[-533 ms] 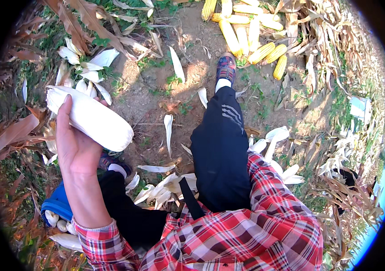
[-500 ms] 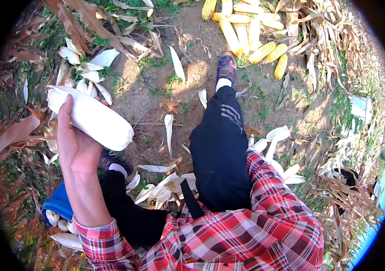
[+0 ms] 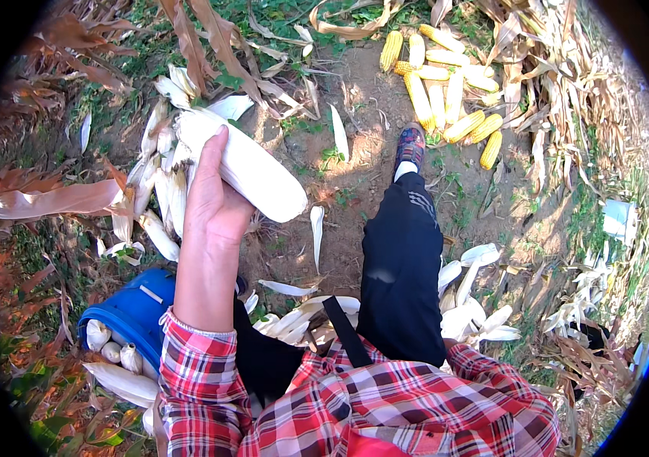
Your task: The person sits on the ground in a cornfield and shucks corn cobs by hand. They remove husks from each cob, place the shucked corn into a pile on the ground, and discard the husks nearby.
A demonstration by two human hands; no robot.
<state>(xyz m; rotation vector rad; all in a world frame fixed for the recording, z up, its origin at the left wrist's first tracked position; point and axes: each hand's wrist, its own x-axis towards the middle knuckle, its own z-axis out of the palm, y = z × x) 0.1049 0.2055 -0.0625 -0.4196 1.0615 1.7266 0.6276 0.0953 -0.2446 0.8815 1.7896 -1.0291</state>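
My left hand (image 3: 216, 204) grips an ear of corn (image 3: 256, 169) wrapped in smooth white husk. The thumb lies along its near side, and the ear slants down to the right. Just left of and behind it is a pile of pale husk-covered ears (image 3: 158, 186). Below my left wrist, a blue bucket (image 3: 120, 306) lies tipped, with several husked-over ears (image 3: 132, 358) at its mouth. My right sleeve (image 3: 484, 364) reaches down beside my thigh; the right hand itself is hidden.
Several bare yellow cobs (image 3: 454, 107) lie on the soil beyond my right shoe (image 3: 410, 143). Loose husks (image 3: 317, 308) lie between my legs, and more husks (image 3: 473, 308) right of my knee. Dry stalks (image 3: 561, 91) stand at the far right; a pale blue piece (image 3: 618, 219) lies at the right.
The view has shifted left, so most of the scene sits further right and the bucket shows more. My left hand still holds the ear, with little change in its pose.
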